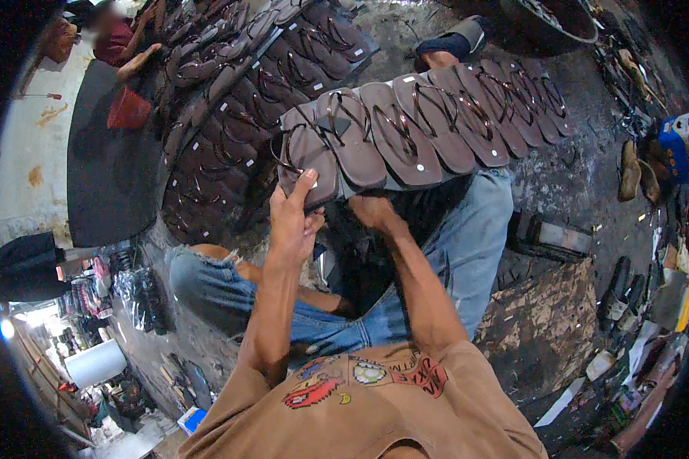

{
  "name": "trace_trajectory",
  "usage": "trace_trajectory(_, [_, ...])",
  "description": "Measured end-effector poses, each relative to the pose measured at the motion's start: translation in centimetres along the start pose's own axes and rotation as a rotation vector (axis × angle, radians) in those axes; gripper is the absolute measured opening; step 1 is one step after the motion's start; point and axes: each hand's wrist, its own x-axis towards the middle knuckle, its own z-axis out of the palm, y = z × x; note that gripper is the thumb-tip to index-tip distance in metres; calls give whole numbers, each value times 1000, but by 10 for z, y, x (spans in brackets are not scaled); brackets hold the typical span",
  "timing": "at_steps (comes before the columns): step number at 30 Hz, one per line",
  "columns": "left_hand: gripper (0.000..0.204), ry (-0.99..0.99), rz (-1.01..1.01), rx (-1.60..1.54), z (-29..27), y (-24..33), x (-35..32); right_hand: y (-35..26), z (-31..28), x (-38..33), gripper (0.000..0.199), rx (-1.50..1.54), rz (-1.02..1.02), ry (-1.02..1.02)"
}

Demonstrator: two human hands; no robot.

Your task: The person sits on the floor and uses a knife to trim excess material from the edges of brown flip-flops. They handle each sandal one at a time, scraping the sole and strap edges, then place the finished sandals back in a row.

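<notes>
A long row of brown flip-flops (pixel 402 145) with glossy dark straps lies side by side across my lap on a flat grey support. At the row's left end my left hand (pixel 295 214) grips the endmost flip-flop (pixel 311 157), thumb on top of its sole and fingers curled below. My right hand (pixel 373 210) is under the near edge of the row, just right of the left hand; its fingers are hidden by the soles and support. A small dark patch (pixel 333 126) sits on the second flip-flop.
More rows of brown flip-flops (pixel 230 138) lie at the far left. Beside them are a dark sheet (pixel 111 153) and a red container (pixel 128 109), with another person's arm (pixel 139 61) above. A round tub (pixel 551 19) stands far right, worn sandals (pixel 629 172) and a patterned board (pixel 540 317) nearer.
</notes>
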Motion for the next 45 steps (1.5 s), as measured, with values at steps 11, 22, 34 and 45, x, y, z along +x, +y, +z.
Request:
trace_trajectory(11, [29, 146, -38, 21, 3, -5, -6, -15, -7, 8, 50, 530, 641, -147])
trace_trajectory(22, [53, 132, 209, 67, -30, 7, -115, -78, -16, 92, 37, 780, 272, 243])
trace_trajectory(34, [75, -84, 128, 262, -79, 1, -150, -184, -175, -110, 33, 1102, -192, 635])
trace_trajectory(45, [47, -2, 110, 132, -75, 79, -144, -170, -118, -207, 29, 925, -164, 625])
